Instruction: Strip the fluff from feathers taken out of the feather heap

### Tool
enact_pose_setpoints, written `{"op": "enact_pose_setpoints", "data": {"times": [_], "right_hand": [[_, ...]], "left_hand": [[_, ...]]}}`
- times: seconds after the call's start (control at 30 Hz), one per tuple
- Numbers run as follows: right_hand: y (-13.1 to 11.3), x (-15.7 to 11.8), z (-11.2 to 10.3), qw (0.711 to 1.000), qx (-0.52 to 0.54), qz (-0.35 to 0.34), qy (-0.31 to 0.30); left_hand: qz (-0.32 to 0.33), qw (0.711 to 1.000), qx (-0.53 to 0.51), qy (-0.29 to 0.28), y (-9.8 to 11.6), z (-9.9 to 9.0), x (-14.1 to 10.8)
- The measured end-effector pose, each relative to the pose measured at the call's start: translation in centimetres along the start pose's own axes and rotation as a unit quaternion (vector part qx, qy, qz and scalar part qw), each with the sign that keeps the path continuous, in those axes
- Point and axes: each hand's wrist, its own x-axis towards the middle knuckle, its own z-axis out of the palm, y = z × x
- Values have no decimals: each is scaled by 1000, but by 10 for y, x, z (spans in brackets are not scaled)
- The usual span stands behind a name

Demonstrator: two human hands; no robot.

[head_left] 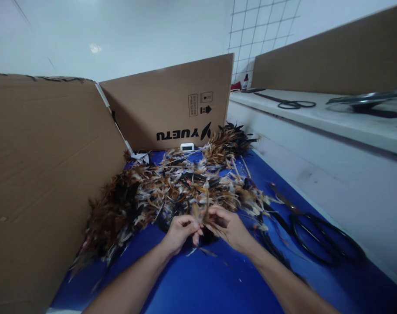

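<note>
Pinching feathers [197, 212], left hand [179, 233] beside right hand [231, 227]

Both bare forearms are being held forward from the bottom edge, left forearm [133, 278] being angled up to the right, right forearm [279, 274] up to the left. Left hand [179, 235] is being held in a pinch, thumb being brought against the curled fingers. Right hand [232, 229] is being kept just beside it, index finger [220, 211] being bent inward, thumb being partly hidden. Both hands are being held close together, centrally.
</note>
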Motion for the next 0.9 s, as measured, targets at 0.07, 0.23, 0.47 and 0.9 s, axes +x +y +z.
{"op": "enact_pose_setpoints", "data": {"times": [0.07, 0.23, 0.47, 0.9], "right_hand": [[6, 2, -4, 1000, 0, 24, 17], [1, 3, -16, 990, -135, 16, -27], [-13, -3, -27, 940, -326, -15, -96], [-8, -6, -36, 950, -280, 37, -133]], "left_hand": [[12, 1000, 7, 9, 1, -2, 1], [39, 998, 4, 46, 7, -5, 2], [49, 994, -22, 94, 15, -8, 5], [31, 996, -9, 85, 13, -5, 5]]}}
